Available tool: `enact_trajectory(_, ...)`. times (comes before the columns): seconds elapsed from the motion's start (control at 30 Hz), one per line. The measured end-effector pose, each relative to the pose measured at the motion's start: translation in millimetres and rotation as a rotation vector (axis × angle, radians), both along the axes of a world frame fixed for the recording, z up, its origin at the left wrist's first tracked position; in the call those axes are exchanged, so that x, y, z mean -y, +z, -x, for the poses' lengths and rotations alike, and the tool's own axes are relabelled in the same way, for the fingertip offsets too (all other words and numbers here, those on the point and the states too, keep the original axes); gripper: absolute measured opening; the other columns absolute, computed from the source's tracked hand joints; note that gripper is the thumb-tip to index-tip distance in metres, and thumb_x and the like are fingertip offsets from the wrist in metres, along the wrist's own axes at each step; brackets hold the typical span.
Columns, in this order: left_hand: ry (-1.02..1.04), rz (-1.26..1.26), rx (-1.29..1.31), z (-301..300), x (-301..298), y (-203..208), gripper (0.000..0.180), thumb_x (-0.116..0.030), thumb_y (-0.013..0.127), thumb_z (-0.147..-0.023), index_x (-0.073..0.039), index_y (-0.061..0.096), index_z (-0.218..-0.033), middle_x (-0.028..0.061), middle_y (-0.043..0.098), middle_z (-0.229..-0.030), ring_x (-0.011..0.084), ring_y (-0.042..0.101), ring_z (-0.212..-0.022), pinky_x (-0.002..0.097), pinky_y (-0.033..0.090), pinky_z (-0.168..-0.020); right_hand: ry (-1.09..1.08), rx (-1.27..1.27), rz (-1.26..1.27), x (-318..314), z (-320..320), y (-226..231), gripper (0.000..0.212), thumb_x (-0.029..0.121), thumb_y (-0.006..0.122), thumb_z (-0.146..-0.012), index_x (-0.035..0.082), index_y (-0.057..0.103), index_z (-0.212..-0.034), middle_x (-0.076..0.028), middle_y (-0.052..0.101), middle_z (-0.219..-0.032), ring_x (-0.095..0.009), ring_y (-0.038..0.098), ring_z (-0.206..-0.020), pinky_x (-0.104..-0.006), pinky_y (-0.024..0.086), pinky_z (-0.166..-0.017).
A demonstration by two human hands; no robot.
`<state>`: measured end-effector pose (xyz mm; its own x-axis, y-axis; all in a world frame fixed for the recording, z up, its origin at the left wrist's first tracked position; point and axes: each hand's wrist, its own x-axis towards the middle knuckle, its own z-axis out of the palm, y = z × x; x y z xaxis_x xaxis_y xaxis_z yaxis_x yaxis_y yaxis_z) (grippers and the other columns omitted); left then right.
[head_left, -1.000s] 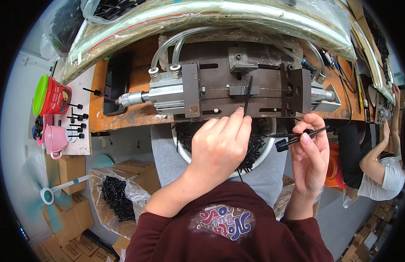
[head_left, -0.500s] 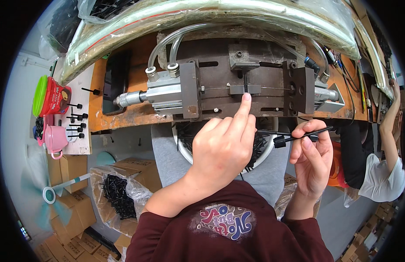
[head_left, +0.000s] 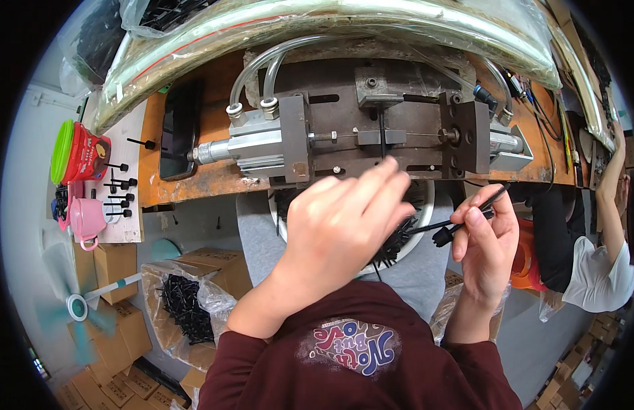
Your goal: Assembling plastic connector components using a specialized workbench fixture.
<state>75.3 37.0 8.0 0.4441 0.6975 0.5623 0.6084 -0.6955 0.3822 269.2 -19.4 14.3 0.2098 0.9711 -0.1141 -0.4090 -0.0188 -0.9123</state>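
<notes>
My left hand (head_left: 337, 225), blurred by motion, is over the near edge of a dark metal clamping fixture (head_left: 412, 78), its fingers stretched forward with nothing seen in them. Ahead of the fingertips, a thin black stem (head_left: 382, 126) stands in a small grey block (head_left: 397, 137) at the fixture's middle. Thin metal pins reach that block from an air cylinder (head_left: 259, 140) at left and another cylinder (head_left: 506, 143) at right. My right hand (head_left: 486, 253) pinches several black plastic stems (head_left: 442, 236) with knobbed ends, near the bench edge.
Between my knees, a white tub (head_left: 428, 208) holds many black pieces. A phone (head_left: 179, 133), a pink cup (head_left: 88, 219) and a red tub (head_left: 91, 154) lie left. A bag of black parts (head_left: 187, 307) sits lower left, near a fan (head_left: 76, 307). Another person (head_left: 600, 273) works at right.
My left hand has drawn back from the stem in the block toward me. Both cylinders' rods have moved inward toward the block. The right hand's stems have tilted slightly.
</notes>
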Motion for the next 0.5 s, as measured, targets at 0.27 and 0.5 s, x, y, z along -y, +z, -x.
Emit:
enact_trajectory(0.27, -0.255, -0.134, 0.198, -4, 22, 3, 0.026, -0.011, 0.068, -0.069, -0.002, 0.072, -0.094, 0.0075, 0.071, -0.09, 0.0182, 0.067, -0.071, 0.0275, 0.053, -0.059, 0.158, -0.152, 0.028, -8, 12, -7, 0.013, 0.001, 0.061, -0.092, -0.002, 0.054, -0.102, -0.019, 0.068, -0.087, -0.012, 0.055, -0.047, -0.0211, 0.044, -0.044)
enact_trajectory(0.5, -0.034, 0.083, 0.199, 5, 18, -3, 0.033, 0.0, 0.08, -0.064, -0.002, 0.071, -0.096, 0.0085, 0.068, -0.095, 0.0218, 0.066, -0.077, 0.0305, 0.053, -0.064, -0.066, 0.165, -0.296, -5, 4, -8, 0.024, 0.002, 0.057, -0.094, -0.008, 0.056, -0.115, -0.023, 0.066, -0.102, -0.018, 0.065, -0.068, -0.0267, 0.054, -0.061)
